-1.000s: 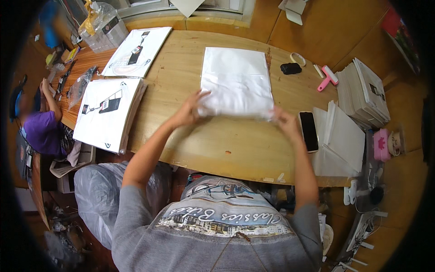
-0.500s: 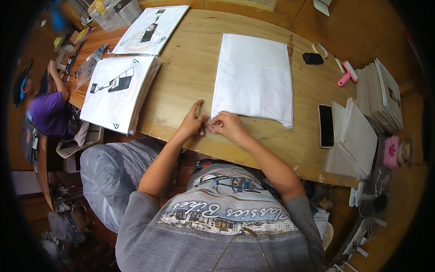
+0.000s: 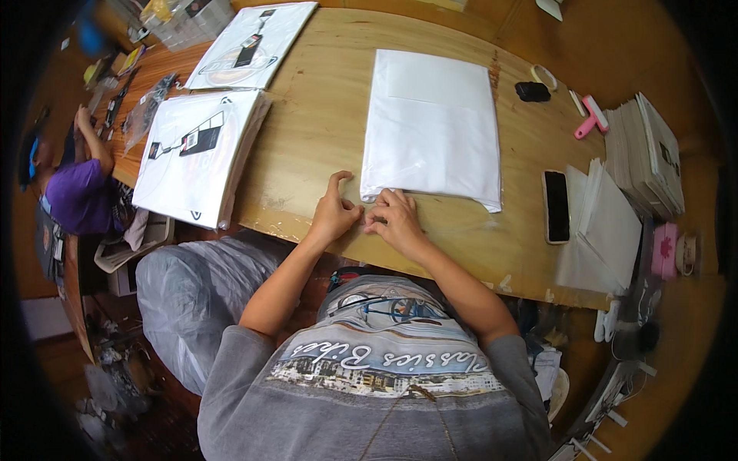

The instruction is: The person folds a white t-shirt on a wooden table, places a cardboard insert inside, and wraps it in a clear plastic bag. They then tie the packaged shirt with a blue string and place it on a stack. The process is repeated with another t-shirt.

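Note:
A folded white garment in a clear plastic bag lies flat on the table before me, with a paler rectangle across its far end. Both of my hands are at its near left corner. My left hand rests at the table's near edge, its index finger raised and the other fingers curled in by the thumb. Close beside it, my right hand has thumb and fingers bent into a pinch below the bag's near edge. Anything between the fingers of either hand is too small to make out.
Stacked bagged white garments with black tags stand on the left. At right are a phone, flat clear bags, a pink roller, a tape roll and a paper-like stack. A person in purple sits far left.
My right hand has shifted slightly down and its fingers have spread a little. My left hand has moved slightly right, its thumb now nearer the right fingers. The bagged garment lies as before.

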Demonstrator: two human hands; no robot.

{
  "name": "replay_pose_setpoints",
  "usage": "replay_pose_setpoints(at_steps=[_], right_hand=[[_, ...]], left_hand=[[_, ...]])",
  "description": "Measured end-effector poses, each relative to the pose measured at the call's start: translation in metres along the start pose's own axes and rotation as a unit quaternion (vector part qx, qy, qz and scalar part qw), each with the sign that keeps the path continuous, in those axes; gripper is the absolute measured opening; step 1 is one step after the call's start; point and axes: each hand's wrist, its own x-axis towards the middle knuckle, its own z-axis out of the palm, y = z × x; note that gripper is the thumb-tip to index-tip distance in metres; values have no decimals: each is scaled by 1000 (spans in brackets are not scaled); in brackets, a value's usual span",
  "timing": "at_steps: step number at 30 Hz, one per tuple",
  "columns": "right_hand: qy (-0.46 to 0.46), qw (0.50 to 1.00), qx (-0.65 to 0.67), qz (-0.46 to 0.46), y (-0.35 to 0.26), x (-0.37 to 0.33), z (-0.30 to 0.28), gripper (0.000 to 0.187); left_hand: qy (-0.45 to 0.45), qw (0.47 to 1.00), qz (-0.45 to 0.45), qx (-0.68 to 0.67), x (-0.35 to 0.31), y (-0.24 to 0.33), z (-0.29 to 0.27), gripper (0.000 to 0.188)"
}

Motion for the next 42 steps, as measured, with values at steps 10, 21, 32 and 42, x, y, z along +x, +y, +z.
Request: replay_pose_setpoints(at_steps=[10,21,32,42], right_hand=[[130,889,-333,286,32,-232,-117,16],[51,867,-457,194,54,-195,-167,35],[-166,920,-314,-167,95,-111,-168,18],[308,918,160,191,127,-99,-109,16]], left_hand=[[-20,996,69,51,-17,0,-9,38],[-104,836,430,324,-10,7,-36,29],[-198,716,540,397,4,16,-37,19],[57,985,161,22,5,13,-1,13]])
